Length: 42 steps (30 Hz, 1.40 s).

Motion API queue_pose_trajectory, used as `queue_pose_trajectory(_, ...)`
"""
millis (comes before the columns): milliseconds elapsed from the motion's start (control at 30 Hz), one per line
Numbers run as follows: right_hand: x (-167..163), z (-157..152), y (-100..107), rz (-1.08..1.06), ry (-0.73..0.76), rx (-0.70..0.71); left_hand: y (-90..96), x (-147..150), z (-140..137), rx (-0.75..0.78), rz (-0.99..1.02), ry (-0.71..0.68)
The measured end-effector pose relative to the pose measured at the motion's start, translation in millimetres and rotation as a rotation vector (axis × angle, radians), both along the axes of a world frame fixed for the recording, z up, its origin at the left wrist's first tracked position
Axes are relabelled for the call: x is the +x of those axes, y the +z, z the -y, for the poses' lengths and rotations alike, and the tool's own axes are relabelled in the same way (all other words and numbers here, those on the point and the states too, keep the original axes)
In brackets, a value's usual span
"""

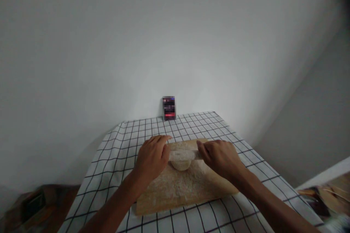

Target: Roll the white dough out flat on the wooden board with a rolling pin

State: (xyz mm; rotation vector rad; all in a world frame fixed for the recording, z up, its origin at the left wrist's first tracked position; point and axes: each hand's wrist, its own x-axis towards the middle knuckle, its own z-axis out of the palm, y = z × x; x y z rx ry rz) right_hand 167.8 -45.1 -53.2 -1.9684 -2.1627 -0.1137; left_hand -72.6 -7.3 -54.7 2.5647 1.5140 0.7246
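A flour-dusted rolling pin (182, 155) lies crosswise over a small round piece of dough (180, 165). My left hand (154, 154) is closed over the pin's left end, and my right hand (220, 156) is wrapped round its right end. Both hands hide the ends of the pin. Only the near part of the dough shows, as a pale half disc; the pin covers the rest. Under them is a wooden board (164, 200) with flour spread across its middle.
A white tablecloth with a dark grid (109, 167) covers the table. At its far edge a pixelated dark upright object (169, 108) leans by the pale wall (175, 43). Blurred items (325, 196) lie low at the right, and a brown box-like thing (34, 205) at the lower left.
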Motion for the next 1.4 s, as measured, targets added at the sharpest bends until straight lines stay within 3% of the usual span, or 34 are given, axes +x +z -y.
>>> queue_pose_trajectory(100, -1.0, 2.6, -7.9, -0.004, 0.000, -0.015, -7.3, -0.2, -0.2, 0.002, -0.012, -0.010)
queue_pose_trajectory(267, -3.7, 8.8, -48.3, -0.046, -0.004, 0.019, -41.2, -2.0, -2.6, 0.004, -0.019, -0.018)
queue_pose_trajectory(367, -4.1, 13.1, -58.8, -0.086, 0.024, 0.039, -47.7, -2.5, 0.2, 0.036, -0.024, -0.025)
queue_pose_trajectory(533, -6.7, 10.5, -37.1, -0.061, -0.021, -0.032, -39.7, -2.9, 6.9, 0.011, -0.036, -0.008)
queue_pose_trajectory(700, -3.9, 4.8, -0.9, -0.039, -0.022, -0.045, -2.8, -3.2, 9.2, 0.060, -0.041, -0.008)
queue_pose_trajectory(800, -4.2, 9.0, -3.4, -0.058, -0.030, -0.061, 2.6, -2.7, 10.9, 0.115, -0.037, -0.003)
queue_pose_trajectory(967, -10.7, 20.9, -36.0, -0.027, -0.036, -0.097, -38.1, -4.4, 17.6, 0.045, -0.112, 0.020)
queue_pose_trajectory(1033, -10.8, 21.1, -36.6, -0.026, -0.050, -0.108, -42.9, -5.4, 18.6, 0.042, -0.130, 0.017)
queue_pose_trajectory(1100, -8.5, 16.7, -25.6, -0.031, -0.044, -0.116, -31.9, -5.4, 16.6, 0.056, -0.115, 0.005)
queue_pose_trajectory(1267, -2.0, -9.1, 13.4, -0.010, -0.048, -0.041, 15.2, -1.6, -3.7, 0.126, -0.043, 0.004)
queue_pose_trajectory(1333, -2.4, -20.4, 17.2, 0.004, -0.043, -0.036, 17.3, -0.7, -14.2, 0.118, -0.046, 0.035)
queue_pose_trajectory(1400, -4.1, -29.3, 11.3, 0.014, -0.034, -0.063, 6.9, -1.0, -22.9, 0.082, -0.056, 0.047)
